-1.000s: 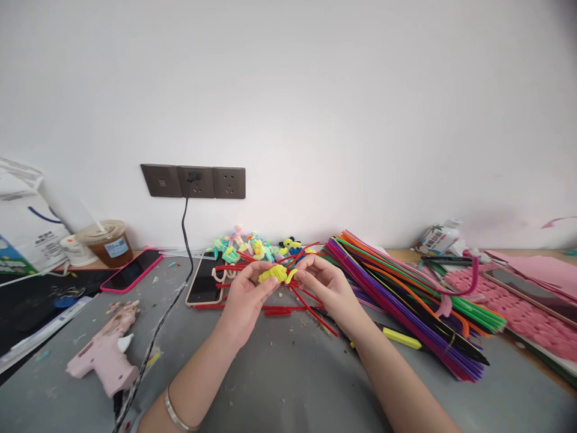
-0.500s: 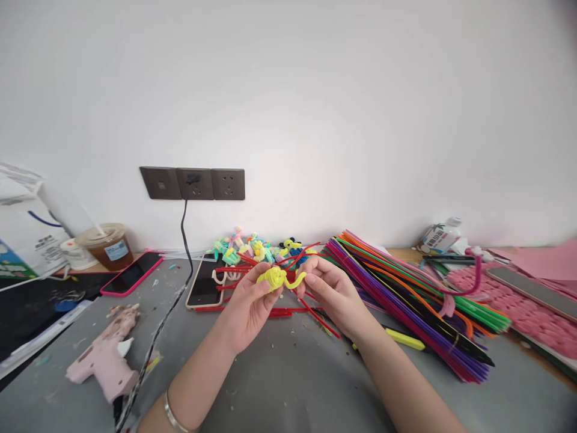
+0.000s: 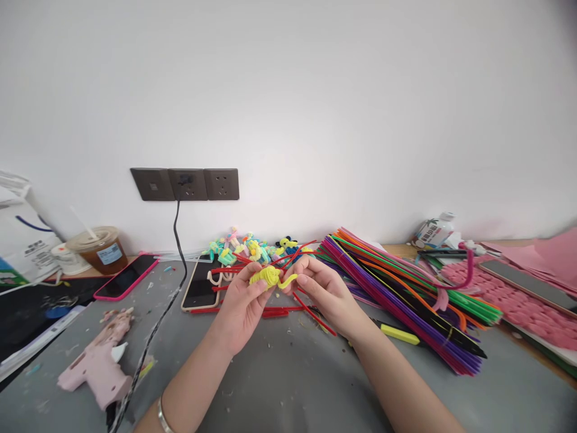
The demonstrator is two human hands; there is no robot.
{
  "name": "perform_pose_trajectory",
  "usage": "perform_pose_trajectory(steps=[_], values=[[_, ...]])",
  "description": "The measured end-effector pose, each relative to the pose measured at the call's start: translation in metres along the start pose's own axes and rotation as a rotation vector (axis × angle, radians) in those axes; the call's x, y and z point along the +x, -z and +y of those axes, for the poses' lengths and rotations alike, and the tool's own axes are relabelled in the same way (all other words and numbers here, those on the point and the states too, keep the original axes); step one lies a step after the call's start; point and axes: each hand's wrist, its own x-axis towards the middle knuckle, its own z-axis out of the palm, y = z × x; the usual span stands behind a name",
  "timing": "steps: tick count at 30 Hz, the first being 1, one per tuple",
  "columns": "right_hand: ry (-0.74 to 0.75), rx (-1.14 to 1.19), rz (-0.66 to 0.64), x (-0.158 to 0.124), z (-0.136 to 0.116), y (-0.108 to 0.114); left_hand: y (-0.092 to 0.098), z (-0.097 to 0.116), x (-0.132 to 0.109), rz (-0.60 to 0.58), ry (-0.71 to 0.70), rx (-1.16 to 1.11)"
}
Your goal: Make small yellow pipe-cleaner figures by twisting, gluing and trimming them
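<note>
Between my thumb and fingers, my left hand [image 3: 243, 304] grips a coiled yellow pipe cleaner [image 3: 265, 276], wound into a small thick roll. A loose curved tail of it sticks out to the right. My right hand [image 3: 322, 291] pinches the end of that tail. Both hands are raised over the grey table, close together. Behind and below them lie several red pipe cleaners [image 3: 270, 313], partly hidden by my fingers. Small colourful pipe-cleaner figures [image 3: 255, 249] are heaped by the wall beyond my hands.
Right of my hands lies a big bundle of coloured pipe cleaners [image 3: 396, 288], beside a yellow-handled tool [image 3: 399, 334]. On the left are a pink glue gun [image 3: 97, 367], a black cord [image 3: 157, 322], a pink-edged phone [image 3: 126, 278] and a drink cup [image 3: 101, 249]. Another phone [image 3: 198, 291] lies nearer.
The view has shifted slightly, so everything sits a little further left. The yellow roll has turned a little in my fingers, and its tail looks straighter. Both hands keep their hold.
</note>
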Motion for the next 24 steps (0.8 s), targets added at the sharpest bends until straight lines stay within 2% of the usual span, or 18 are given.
perform_pose_trajectory(steps=[4, 7, 11, 16, 19, 24], values=[[0.019, -0.078, 0.039, 0.0005, 0.0, 0.0018, 0.0014, -0.0011, -0.0003, 0.044, -0.058, 0.043], [0.016, -0.074, 0.053, 0.0001, 0.0005, 0.0025, 0.0036, -0.0031, -0.0015, 0.043, -0.153, 0.165], [0.021, -0.019, 0.074, -0.0007, 0.001, 0.0023, 0.007, -0.0065, -0.0028, 0.002, -0.255, 0.389], [0.075, -0.02, 0.101, 0.0002, 0.0027, 0.0033, 0.0074, -0.0077, -0.0034, -0.102, -0.3, 0.582], [0.09, -0.034, 0.135, 0.0016, 0.0052, 0.0053, 0.006, -0.0068, -0.0049, -0.159, -0.261, 0.625], [0.061, -0.088, 0.166, 0.0042, 0.0082, 0.0071, 0.0055, -0.0055, -0.0078, -0.254, -0.031, 0.591]])
